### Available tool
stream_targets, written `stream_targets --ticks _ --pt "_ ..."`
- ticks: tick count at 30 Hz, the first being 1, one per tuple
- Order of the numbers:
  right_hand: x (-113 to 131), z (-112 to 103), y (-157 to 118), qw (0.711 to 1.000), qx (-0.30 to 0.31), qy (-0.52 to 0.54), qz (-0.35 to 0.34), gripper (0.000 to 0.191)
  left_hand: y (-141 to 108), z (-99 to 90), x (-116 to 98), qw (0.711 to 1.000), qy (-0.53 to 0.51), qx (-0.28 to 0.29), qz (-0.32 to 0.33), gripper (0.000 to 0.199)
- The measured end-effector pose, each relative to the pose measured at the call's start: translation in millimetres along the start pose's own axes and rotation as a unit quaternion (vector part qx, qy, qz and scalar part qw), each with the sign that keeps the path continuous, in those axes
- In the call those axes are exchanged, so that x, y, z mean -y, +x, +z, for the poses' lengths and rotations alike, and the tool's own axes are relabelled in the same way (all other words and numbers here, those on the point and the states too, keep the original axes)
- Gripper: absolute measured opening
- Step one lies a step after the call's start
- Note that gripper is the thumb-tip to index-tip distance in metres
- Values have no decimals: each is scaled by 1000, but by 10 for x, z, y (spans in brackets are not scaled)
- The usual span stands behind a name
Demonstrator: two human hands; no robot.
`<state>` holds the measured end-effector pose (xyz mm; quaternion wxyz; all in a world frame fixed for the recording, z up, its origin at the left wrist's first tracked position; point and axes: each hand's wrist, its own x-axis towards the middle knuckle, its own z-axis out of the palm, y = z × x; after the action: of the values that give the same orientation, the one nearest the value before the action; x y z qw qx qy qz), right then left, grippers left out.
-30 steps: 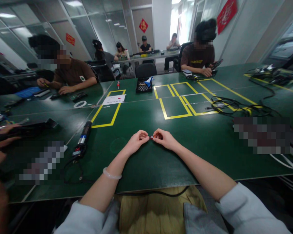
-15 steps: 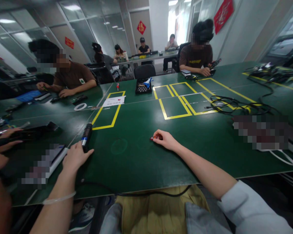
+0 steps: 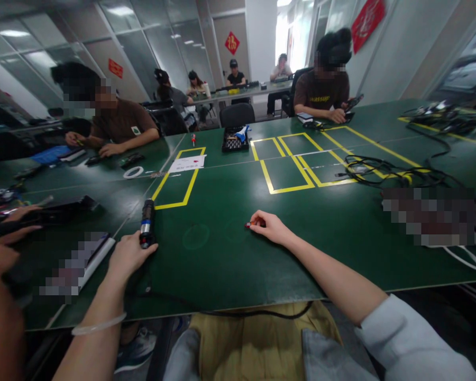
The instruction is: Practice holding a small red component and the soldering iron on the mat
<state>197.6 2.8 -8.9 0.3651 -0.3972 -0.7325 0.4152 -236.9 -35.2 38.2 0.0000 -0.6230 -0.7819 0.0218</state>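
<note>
On the green table [image 3: 222, 275], my left hand [image 3: 130, 255] is wrapped round the lower end of a black cylindrical tool [image 3: 146, 219] with a blue band. Its far end points away from me. My right hand [image 3: 266, 226] rests on the table with thumb and fingers pinched on a small red object [image 3: 248, 225], mostly hidden by the fingertips. A faint round mark lies on the table between the two hands.
Pixelated devices lie at the left [image 3: 77, 264] and right [image 3: 428, 217]. Black cables [image 3: 365, 169] are coiled at the right. Ahead are yellow tape outlines, a white paper [image 3: 187, 163] and a black tray [image 3: 235, 139]. A co-worker's hands are at far left.
My left hand has shifted slightly right, and more of the black tool's near end shows beside it. My right hand keeps its pinch on the red object. The view has shifted slightly.
</note>
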Motion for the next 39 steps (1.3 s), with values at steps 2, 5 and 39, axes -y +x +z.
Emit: stream_targets --ticks 2,5,39 --pt "-2 5 1 1000 -2 -4 -1 15 -20 -4 -176 1000 14 -11 -2 61" --pt "7 6 -1 1000 -7 -9 0 15 -47 -4 -521 999 16 -18 23 61" --pt "-39 31 23 990 -44 -121 -64 7 -441 102 -2611 955 -67 -99 271 62"
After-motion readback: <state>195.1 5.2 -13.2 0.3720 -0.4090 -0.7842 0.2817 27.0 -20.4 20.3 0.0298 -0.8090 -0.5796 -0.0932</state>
